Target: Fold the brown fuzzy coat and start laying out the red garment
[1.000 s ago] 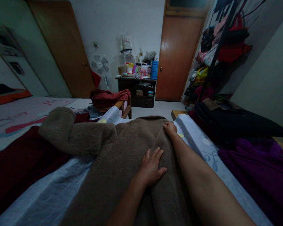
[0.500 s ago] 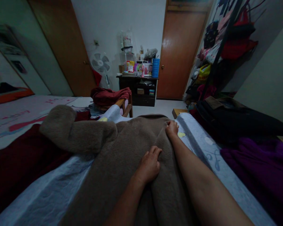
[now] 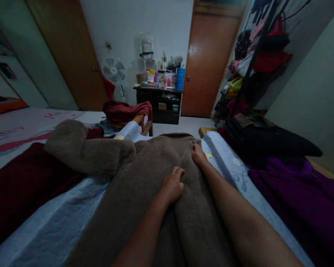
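Note:
A brown fleecy coat (image 3: 144,178) lies spread on the bed, collar end away from me. One sleeve (image 3: 105,154) sticks out to the left and bends back at its end. The other sleeve seems to run down along the coat's right side. My right hand (image 3: 199,155) pinches the cloth near the right shoulder, its fingers closed. Lower and further left, my left hand (image 3: 172,185) rests on the coat, fingers stretched out and slightly bent over the cloth. The coat's lower end passes out of view beneath my forearms.
Under the coat is a light blue-grey bed cover (image 3: 72,215). Dark red cloth (image 3: 25,185) lies on the left, a purple garment (image 3: 297,200) and dark folded clothes (image 3: 269,137) on the right. Beyond stand a wooden chair (image 3: 147,126), a fan (image 3: 114,70) and a black cabinet (image 3: 144,98).
The whole view has shifted slightly. Both hands stay at about the same places on the coat, with the left fingers a little closer together. The coat lies as before.

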{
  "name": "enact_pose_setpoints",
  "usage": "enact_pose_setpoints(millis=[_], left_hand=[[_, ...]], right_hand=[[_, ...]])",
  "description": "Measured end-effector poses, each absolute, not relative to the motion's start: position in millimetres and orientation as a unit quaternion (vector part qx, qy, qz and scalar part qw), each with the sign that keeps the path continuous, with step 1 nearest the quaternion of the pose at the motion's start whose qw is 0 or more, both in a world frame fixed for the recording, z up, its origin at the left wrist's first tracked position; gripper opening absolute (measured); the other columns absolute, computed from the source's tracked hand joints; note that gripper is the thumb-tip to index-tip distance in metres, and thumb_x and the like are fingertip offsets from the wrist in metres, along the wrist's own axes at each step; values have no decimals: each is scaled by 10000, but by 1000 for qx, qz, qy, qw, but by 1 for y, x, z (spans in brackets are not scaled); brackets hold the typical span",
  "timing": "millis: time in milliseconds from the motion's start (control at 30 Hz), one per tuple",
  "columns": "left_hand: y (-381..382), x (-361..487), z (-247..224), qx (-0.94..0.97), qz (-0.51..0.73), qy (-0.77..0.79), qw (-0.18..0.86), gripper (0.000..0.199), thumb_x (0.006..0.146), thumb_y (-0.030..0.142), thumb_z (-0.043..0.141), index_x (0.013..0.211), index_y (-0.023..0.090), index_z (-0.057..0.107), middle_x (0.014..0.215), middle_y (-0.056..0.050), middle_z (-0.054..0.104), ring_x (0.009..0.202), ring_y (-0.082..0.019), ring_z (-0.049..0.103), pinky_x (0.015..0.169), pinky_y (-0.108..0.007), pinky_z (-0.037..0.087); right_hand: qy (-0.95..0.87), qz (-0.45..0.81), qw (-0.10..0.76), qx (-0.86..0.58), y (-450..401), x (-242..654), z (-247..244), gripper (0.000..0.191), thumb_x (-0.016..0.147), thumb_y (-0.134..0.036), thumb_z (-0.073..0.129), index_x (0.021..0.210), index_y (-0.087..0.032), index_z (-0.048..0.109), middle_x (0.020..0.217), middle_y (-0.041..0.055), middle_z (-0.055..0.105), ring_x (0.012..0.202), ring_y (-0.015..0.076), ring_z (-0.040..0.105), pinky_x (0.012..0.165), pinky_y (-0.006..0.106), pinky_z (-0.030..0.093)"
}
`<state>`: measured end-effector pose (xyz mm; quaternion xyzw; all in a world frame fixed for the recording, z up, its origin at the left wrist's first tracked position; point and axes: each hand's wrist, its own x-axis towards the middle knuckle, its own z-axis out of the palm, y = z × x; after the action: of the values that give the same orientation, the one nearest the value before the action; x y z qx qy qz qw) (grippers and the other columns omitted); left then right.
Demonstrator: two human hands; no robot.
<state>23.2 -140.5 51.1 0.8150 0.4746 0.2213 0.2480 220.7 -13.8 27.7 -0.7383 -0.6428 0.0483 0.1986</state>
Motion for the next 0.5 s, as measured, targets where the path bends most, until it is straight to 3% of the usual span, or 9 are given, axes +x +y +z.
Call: enact_pose_setpoints(millis=[133,300,500], left_hand=[[-138,22,48,798,248,484,261,343,867,188,431,1185,214,554,1247,-54,527,1095,-180,576,979,-292,447],[-138,23,43,787,262,500,249,313,904,300,482,1194,214,562,1231,-62,516,1064,-185,590,976,-301,448],[-138,25,43,774,249,534,231,320,880,281,517,1186,206,572,1202,-73,526,1066,-191,596,973,-296,446]], right_hand=[[-665,12,204,-719,-43,212,34,435,953,-279,395,1369,-162,449,1489,113,417,1389,217,324,1129,368,233],[-707,43,183,-682,-72,200,36,442,983,-388,345,1335,-161,488,1391,121,532,1295,211,461,1075,338,309],[-692,35,139,-708,-89,188,25,592,986,-453,312,1480,-125,310,1554,135,307,1449,241,219,1144,410,197]])
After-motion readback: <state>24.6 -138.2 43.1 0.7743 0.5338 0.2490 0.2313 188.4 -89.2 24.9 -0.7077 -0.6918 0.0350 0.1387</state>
